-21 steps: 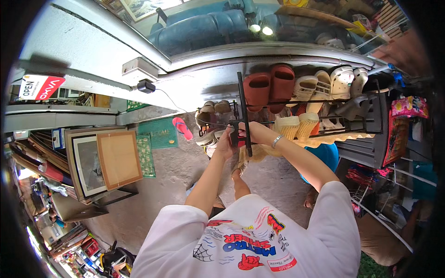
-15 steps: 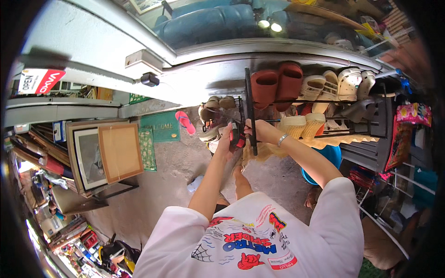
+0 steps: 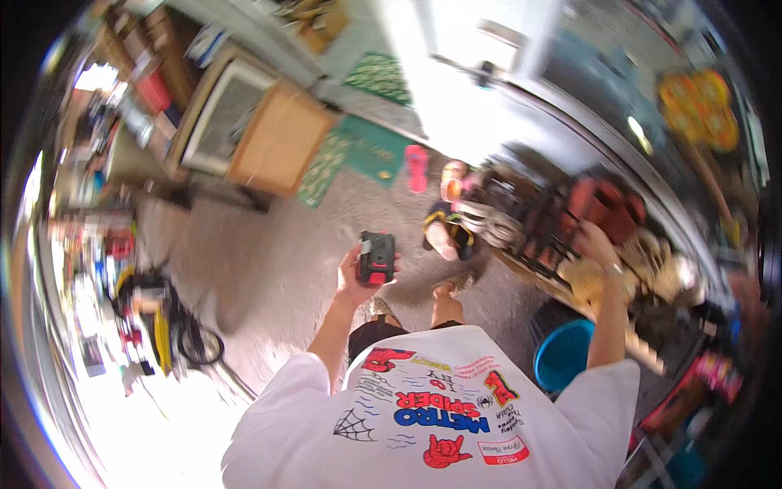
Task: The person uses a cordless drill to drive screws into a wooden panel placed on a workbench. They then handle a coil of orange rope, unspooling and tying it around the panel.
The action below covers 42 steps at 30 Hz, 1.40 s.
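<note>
In my left hand [image 3: 350, 277] is a black and red battery pack [image 3: 377, 257], like one from a cordless tool, with its flat side up and my fingers around its edges. My right hand [image 3: 597, 247] reaches out at the shoe rack [image 3: 533, 248], close to the red-brown slippers [image 3: 607, 208]. Motion smears its fingers, so whether it grips the rack's dark frame does not show. White clogs and beige sandals [image 3: 590, 281] sit on the rack around my right wrist.
A blue bucket [image 3: 564, 354] stands below my right forearm. Pink flip-flop [image 3: 416, 168] and green mats [image 3: 324, 167] lie by the doorway. Framed pictures [image 3: 281, 138] lean at the left, with a parked yellow and black motorcycle [image 3: 167, 322] further left. More footwear [image 3: 448, 232] is on the floor beside the rack.
My view has swung left. My left hand has moved away from the rack with the battery pack, now turned flat side up. My right hand stays at the rack, now further from my left.
</note>
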Available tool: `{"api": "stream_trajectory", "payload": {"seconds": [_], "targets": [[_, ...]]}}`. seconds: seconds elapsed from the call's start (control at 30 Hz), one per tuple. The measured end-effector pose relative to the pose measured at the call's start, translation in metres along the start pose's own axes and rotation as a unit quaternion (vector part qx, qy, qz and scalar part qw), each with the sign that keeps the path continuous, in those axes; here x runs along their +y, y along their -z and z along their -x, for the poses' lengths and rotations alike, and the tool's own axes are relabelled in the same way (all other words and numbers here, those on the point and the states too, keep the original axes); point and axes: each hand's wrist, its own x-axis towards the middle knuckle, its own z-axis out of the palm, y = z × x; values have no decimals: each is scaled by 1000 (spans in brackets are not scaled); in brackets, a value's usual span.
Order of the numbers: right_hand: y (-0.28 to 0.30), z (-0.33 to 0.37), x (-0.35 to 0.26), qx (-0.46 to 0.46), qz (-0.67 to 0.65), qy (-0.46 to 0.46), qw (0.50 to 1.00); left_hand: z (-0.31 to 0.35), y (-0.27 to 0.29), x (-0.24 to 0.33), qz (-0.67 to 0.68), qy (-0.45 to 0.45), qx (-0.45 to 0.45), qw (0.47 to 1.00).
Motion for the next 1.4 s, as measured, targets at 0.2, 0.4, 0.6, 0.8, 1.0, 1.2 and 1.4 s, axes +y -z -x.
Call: {"api": "stream_trajectory", "payload": {"seconds": [0.2,0.4,0.6,0.8,1.0,1.2,1.4], "targets": [[0,34,-146,293,49,190,936,103,100,5,-51,-187,138,971],[-208,75,-442,21,-131,400,907,170,185,-10,-92,-99,23,991],[-464,107,-640,-311,-24,527,790,317,253,32,134,-260,-30,956],[-628,127,-728,-506,-328,178,777,470,335,52,-198,-435,185,859],[-769,198,-823,-735,-171,9,656,521,424,81,0,-645,412,643],[-950,199,-949,-677,210,353,610,633,619,50,485,-688,266,470],[-1085,250,-1132,-578,363,479,552,806,659,33,473,-781,322,251]]}}
